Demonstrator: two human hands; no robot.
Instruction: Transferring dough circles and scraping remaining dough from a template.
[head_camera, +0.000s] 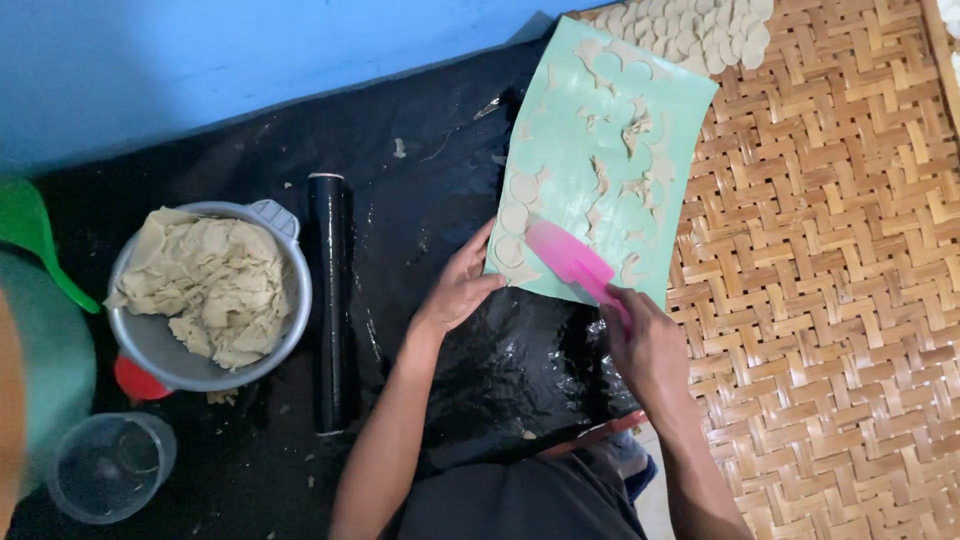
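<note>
Three dough rounds (514, 217) remain on the green sheet (560, 130) while many lie on the woven mat (820, 260); the right hand (648, 345) has its fingers clamped on a pink scraper (570, 260), and the left hand (462, 285) pins the sheet's edge, fingers spread.

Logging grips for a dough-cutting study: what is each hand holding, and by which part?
Right hand grips the pink plastic scraper by its handle end. Left hand pins the mint-green sheet at its near edge.
</note>
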